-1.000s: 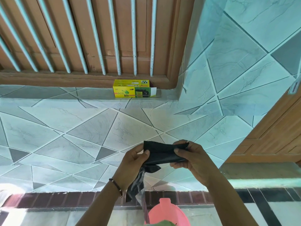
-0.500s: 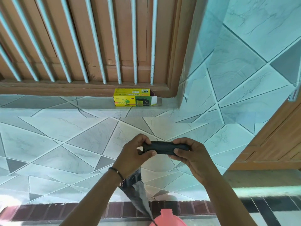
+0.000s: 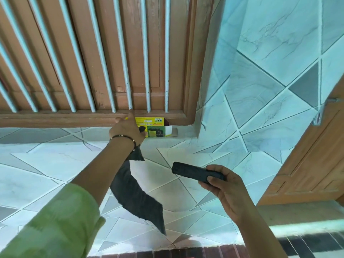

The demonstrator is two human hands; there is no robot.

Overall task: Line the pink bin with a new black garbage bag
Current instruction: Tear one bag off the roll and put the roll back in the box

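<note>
My left hand (image 3: 128, 130) is stretched out to the window sill, touching the left end of a yellow bin-bag box (image 3: 156, 126). It grips one loose black garbage bag (image 3: 134, 192), which hangs down under my wrist in a folded strip. Its index finger points up at the window frame. My right hand (image 3: 225, 189) is lower and to the right, closed around the end of a black roll of bags (image 3: 193, 172) held level. The pink bin is out of view.
The box sits on a tiled ledge below a brown wooden window frame (image 3: 93, 118) with pale metal bars. A wooden door (image 3: 316, 155) stands at the right. Tiled wall fills the middle, and a dark brick strip (image 3: 204, 253) runs along the bottom.
The hands have parted: the left one rose to the yellow box with the torn-off bag, while the right kept the roll. The view tilted up and the pink bin dropped out of sight.
</note>
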